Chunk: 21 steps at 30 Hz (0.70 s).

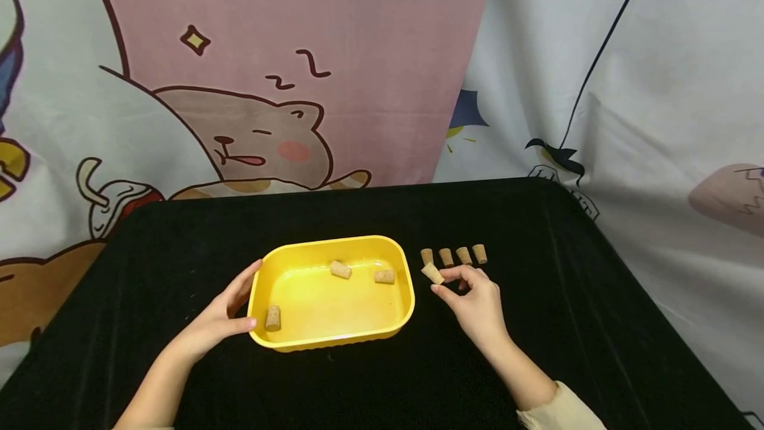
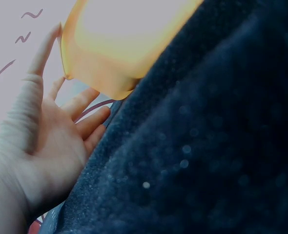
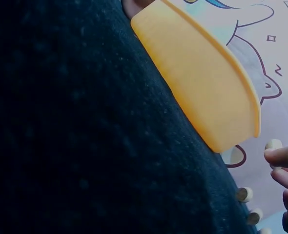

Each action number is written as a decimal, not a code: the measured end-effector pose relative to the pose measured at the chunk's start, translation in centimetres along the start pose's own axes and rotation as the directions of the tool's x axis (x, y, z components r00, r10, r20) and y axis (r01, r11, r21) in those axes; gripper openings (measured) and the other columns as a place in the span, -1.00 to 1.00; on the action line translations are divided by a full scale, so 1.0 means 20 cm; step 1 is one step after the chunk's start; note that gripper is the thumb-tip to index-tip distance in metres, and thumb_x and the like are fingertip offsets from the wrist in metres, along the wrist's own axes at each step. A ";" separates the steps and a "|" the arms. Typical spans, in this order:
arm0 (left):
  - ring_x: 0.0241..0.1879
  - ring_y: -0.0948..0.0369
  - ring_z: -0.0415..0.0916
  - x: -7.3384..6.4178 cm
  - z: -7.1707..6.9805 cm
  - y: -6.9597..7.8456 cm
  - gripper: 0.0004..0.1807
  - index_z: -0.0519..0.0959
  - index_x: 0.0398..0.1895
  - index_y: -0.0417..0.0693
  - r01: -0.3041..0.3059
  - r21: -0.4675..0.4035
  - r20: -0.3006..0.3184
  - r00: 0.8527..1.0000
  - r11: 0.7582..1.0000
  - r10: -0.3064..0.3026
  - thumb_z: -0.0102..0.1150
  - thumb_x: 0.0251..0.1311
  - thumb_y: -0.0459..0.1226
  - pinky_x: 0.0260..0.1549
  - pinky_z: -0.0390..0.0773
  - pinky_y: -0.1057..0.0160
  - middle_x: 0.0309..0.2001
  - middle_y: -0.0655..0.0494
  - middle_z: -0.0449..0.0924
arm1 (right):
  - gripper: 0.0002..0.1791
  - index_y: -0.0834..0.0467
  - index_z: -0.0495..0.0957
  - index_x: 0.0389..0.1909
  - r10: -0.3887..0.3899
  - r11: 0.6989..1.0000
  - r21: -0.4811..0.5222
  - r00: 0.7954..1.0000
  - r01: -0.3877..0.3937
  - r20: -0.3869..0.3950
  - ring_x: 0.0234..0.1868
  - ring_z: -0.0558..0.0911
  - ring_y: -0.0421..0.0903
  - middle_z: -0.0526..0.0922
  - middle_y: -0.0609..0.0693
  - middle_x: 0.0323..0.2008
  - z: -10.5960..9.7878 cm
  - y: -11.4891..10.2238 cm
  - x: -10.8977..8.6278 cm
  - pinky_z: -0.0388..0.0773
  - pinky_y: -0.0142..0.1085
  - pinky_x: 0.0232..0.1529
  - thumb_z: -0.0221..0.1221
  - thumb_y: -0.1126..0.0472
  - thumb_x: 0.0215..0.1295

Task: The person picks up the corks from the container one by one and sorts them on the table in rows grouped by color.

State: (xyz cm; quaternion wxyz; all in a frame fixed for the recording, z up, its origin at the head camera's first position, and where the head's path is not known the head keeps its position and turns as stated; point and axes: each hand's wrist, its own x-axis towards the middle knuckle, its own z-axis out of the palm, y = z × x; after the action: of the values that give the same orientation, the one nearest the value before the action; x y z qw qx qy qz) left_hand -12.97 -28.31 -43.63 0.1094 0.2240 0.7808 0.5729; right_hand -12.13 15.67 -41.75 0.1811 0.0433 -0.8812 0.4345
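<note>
A yellow plastic tray (image 1: 334, 314) stands on the black cloth, with three tapered corks lying in it: one at the back (image 1: 341, 269), one at the right (image 1: 384, 277) and one at the near left (image 1: 272, 318). My left hand (image 1: 216, 322) rests against its left end, thumb and forefinger spread along the rim; in the left wrist view the fingers are fairly straight. Just right of the tray, my right hand (image 1: 476, 302) pinches a cork (image 1: 432, 273) between thumb and fingers, raised above the cloth. Behind that hand, several corks (image 1: 445, 257) stand in a row.
Black cloth (image 1: 370, 390) covers the table, whose far edge meets a hanging printed fabric (image 1: 382, 85) with cartoon animals. On the right, white fabric (image 1: 668, 118) hangs beside the table's slanting edge.
</note>
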 end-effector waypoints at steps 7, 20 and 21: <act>0.33 -0.37 -0.07 0.00 -0.01 -0.01 -0.13 -0.11 0.53 0.07 -0.008 0.002 0.002 1.000 1.000 0.008 0.10 0.22 -0.29 0.06 0.00 -0.52 0.45 -0.30 -0.08 | -0.75 0.09 0.64 -0.35 0.082 0.996 -0.024 0.997 -0.082 -0.004 -0.39 0.46 -0.10 0.64 -0.08 -0.39 0.02 0.04 0.00 0.37 -0.26 -0.34 0.47 0.25 -0.08; 0.33 -0.38 -0.08 0.00 0.00 0.00 -0.13 -0.12 0.53 0.05 0.003 -0.005 0.002 1.000 1.000 -0.003 0.11 0.22 -0.27 0.06 -0.01 -0.52 0.45 -0.30 -0.09 | -0.73 0.12 0.62 -0.35 0.159 0.987 -0.032 0.987 -0.158 0.024 -0.38 0.50 -0.12 0.63 -0.04 -0.41 0.05 0.09 -0.01 0.39 -0.24 -0.31 0.47 0.26 -0.12; 0.33 -0.38 -0.08 0.00 0.00 0.00 -0.13 -0.12 0.53 0.05 0.005 -0.006 0.001 1.000 1.000 -0.005 0.11 0.22 -0.27 0.06 -0.02 -0.52 0.45 -0.30 -0.10 | -0.73 0.12 0.62 -0.36 0.157 0.987 -0.034 0.987 -0.157 0.023 -0.38 0.50 -0.12 0.63 -0.04 -0.41 0.06 0.09 -0.01 0.40 -0.24 -0.31 0.47 0.26 -0.12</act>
State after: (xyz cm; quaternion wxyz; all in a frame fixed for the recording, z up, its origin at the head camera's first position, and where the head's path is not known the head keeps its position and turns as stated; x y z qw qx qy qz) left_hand -13.05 -28.34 -43.69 0.1119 0.2220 0.7795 0.5750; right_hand -12.68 15.85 -43.75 0.1356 -0.0236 -0.8911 0.4324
